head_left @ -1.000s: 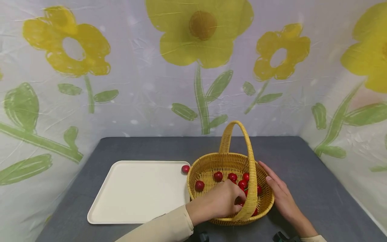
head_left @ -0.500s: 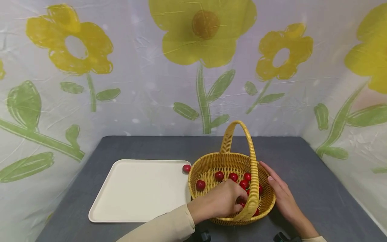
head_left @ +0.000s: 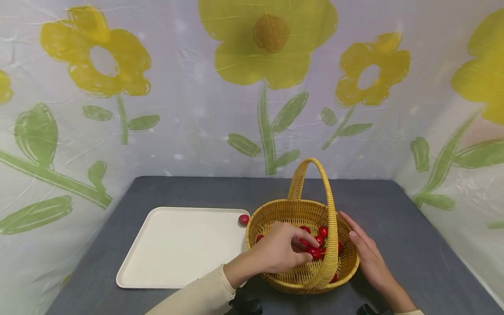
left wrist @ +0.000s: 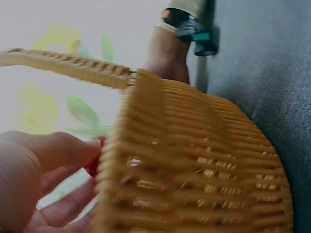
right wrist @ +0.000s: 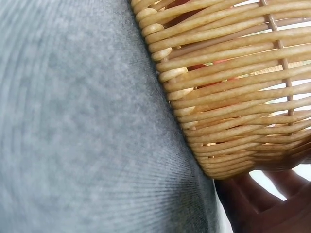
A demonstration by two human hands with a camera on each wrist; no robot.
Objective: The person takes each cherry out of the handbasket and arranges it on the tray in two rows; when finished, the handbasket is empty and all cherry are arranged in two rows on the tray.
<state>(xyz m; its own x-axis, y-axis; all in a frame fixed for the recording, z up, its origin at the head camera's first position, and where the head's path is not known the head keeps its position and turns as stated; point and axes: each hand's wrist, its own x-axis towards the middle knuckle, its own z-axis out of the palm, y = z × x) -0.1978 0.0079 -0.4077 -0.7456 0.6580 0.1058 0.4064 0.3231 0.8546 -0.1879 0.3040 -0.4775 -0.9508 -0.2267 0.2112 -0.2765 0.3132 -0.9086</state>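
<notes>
A yellow wicker basket (head_left: 275, 208) with a tall handle (head_left: 331, 218) stands on the table, several red cherries (head_left: 323, 231) inside. My left hand (head_left: 275, 249) reaches over the near rim, thumb and forefinger pinching a cherry (head_left: 313, 253). From the left wrist, a bit of red cherry (left wrist: 93, 167) shows by the thumb tip, partly hidden behind the basket rim (left wrist: 114, 145). My right hand (head_left: 368, 256) rests with straight fingers against the basket's right side. The right wrist view has its fingers (right wrist: 243, 194) below the woven wall (right wrist: 228, 111).
A white rectangular tray (head_left: 185, 245) lies left of the basket, its right edge close to it. One cherry (head_left: 243, 219) sits at the tray's far right corner. Behind the dark grey table (head_left: 208, 190) hangs a cloth (head_left: 189, 131) printed with yellow flowers.
My left hand has risen and shifted left inside the basket, with a cherry between its fingertips. My right hand keeps its place on the basket's side.
</notes>
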